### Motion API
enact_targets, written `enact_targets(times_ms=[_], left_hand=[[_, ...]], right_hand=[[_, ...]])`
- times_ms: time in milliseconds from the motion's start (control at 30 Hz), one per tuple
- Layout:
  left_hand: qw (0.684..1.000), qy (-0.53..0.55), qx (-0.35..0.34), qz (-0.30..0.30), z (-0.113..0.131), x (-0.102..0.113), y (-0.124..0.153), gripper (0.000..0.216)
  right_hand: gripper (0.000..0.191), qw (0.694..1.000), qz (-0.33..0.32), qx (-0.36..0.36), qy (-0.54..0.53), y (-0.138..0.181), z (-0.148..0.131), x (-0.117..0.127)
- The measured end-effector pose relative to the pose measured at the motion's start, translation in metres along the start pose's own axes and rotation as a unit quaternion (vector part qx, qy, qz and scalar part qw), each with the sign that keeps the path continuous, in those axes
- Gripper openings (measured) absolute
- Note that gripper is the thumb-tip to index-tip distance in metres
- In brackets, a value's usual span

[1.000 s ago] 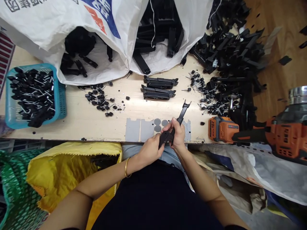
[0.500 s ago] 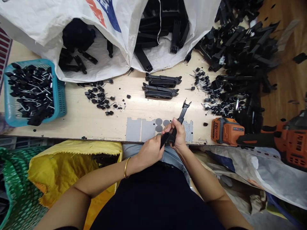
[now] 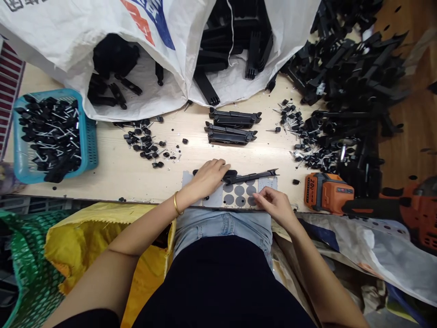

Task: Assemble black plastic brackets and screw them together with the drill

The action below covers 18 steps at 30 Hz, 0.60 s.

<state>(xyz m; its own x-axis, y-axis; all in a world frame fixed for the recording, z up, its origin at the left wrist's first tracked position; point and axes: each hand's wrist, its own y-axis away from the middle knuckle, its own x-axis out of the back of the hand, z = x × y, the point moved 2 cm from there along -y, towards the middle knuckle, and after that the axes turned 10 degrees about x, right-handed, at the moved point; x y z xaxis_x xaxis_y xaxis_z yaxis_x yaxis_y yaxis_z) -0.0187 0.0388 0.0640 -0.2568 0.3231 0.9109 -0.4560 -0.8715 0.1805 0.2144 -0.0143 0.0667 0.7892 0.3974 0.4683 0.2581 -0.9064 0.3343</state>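
A black folding bracket (image 3: 252, 176) lies across grey sheets with round dark grey discs (image 3: 239, 190) at the table's front edge. My left hand (image 3: 209, 176) rests palm down over the bracket's left part, fingers stretched out across it, hiding some of it. My right hand (image 3: 276, 205) is at the lower right of the sheets. Its fingers are loosely bent and somewhat apart, the fingertips touching or just above the rightmost discs; I see nothing held in them. Beyond the bracket, two similar folded black brackets (image 3: 232, 133) lie side by side.
Black-headed screws fill a blue basket (image 3: 90, 150) at left. Loose screws lie in a left pile (image 3: 145, 143) and a right pile (image 3: 317, 150). White sacks (image 3: 136, 107) hold black parts at the back. More black parts (image 3: 351, 68) heap up right, near an orange power tool (image 3: 332, 193).
The bracket has gone from between both hands down onto the grey sheets. My right hand has let go of it and moved right; my left hand has moved left and forward.
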Motion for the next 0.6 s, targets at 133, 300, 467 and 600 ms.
enact_targets(times_ms=[133, 300, 467, 600], left_hand=[[0.997, 0.052, -0.051, 0.030, -0.004, -0.014, 0.002, 0.041], [0.996, 0.036, -0.054, 0.067, -0.007, -0.024, 0.001, 0.038], [0.995, 0.017, -0.075, 0.069, -0.008, -0.022, -0.001, 0.035], [0.994, 0.017, -0.086, 0.060, -0.008, -0.020, -0.006, 0.036]], right_hand=[[0.030, 0.951, 0.074, 0.227, 0.198, -0.021, -0.014, -0.010], [0.034, 0.909, 0.024, 0.306, 0.280, -0.059, 0.001, -0.038], [0.035, 0.905, 0.021, 0.324, 0.275, -0.062, 0.007, -0.038], [0.035, 0.913, -0.024, 0.329, 0.241, -0.064, 0.001, -0.023]])
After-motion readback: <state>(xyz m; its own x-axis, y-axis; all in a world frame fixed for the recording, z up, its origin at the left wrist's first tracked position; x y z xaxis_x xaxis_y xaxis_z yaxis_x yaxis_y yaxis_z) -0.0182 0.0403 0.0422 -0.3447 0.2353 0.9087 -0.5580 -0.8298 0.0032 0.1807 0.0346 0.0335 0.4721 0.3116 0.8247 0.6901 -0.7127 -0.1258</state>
